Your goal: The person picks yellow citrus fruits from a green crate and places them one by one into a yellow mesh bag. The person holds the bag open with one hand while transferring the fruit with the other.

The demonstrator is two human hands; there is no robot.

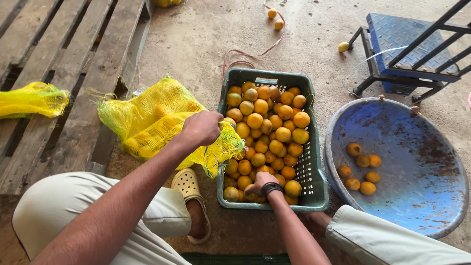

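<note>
A green plastic crate (318, 182) on the concrete floor is full of oranges (274, 128). My left hand (201, 128) grips the mouth of a yellow mesh bag (149, 122) at the crate's left rim; the bag holds some fruit and lies across the pallet edge. My right hand (259, 182), with a black band on the wrist, reaches into the crate's near corner and closes over oranges there; its fingers are partly hidden among the fruit.
A wide blue metal basin (417, 147) with several oranges sits right of the crate. A blue platform scale (407, 44) stands behind it. Wooden pallets (64, 64) lie left, with another yellow mesh bag (32, 98). Loose oranges (274, 18) and a red cord (245, 56) lie beyond.
</note>
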